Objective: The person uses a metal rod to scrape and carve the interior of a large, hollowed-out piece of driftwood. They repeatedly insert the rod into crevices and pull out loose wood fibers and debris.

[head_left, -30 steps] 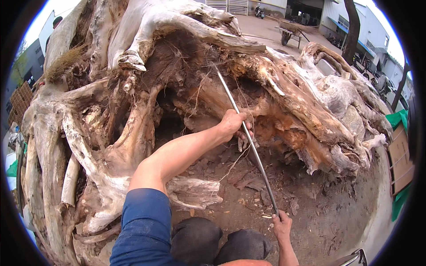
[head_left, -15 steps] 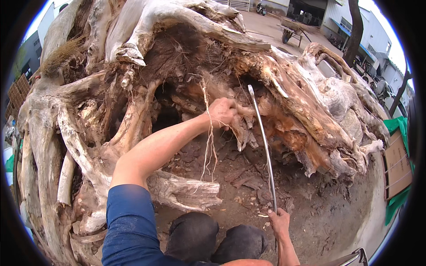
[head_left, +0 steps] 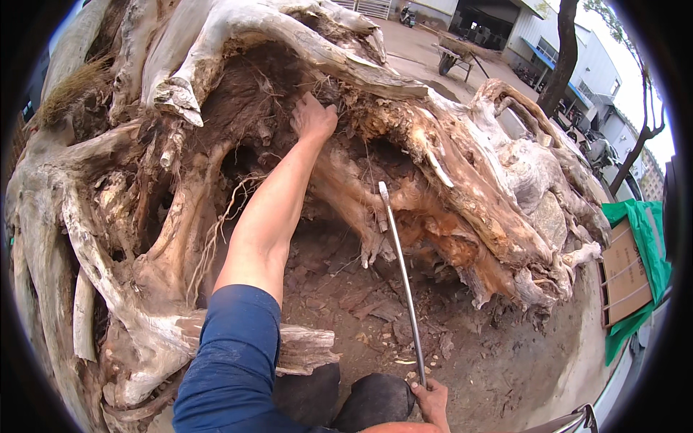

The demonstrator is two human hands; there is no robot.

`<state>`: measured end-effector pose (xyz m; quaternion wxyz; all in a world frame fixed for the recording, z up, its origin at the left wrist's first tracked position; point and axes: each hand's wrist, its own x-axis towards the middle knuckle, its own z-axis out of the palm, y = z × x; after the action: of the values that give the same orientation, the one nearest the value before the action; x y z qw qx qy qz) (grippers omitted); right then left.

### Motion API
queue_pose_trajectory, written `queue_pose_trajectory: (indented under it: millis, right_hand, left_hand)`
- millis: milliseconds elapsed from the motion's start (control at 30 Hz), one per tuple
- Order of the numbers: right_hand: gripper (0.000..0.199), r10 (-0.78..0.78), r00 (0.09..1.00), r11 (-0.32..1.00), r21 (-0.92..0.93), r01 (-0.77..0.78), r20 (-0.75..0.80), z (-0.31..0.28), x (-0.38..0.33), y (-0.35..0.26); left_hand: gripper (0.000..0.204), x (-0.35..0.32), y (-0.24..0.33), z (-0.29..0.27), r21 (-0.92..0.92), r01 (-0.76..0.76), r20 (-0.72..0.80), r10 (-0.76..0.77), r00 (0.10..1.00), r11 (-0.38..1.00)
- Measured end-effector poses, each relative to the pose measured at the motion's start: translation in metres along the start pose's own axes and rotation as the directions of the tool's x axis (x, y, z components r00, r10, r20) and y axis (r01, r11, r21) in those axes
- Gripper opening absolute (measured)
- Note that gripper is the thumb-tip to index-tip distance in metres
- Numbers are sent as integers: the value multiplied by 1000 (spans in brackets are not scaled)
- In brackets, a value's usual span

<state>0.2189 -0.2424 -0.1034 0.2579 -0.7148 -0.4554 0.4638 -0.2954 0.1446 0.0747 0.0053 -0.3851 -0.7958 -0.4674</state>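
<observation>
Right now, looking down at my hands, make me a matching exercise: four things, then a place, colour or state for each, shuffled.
1. Left hand
2. Right hand
3. Sleeve
4. Box

A. blue
B. brown, beside the green sheet
C. gripping the bar
D. up by the dark wood

Pairs: 1-D, 2-C, 3-A, 4-B
</observation>
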Motion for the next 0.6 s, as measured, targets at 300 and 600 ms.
queue_pose_trajectory:
  millis: [300, 600]
  right_hand:
    - [22, 89, 995, 995, 43, -90, 40, 8, -1, -9]
    - [21, -2, 1000, 999, 54, 1, 23, 0, -3, 10]
  left_hand:
    - [48, 68, -39, 11, -549, 46, 170, 58, 984, 835]
    - [48, -99, -52, -44, -213, -230, 872, 291, 393, 949]
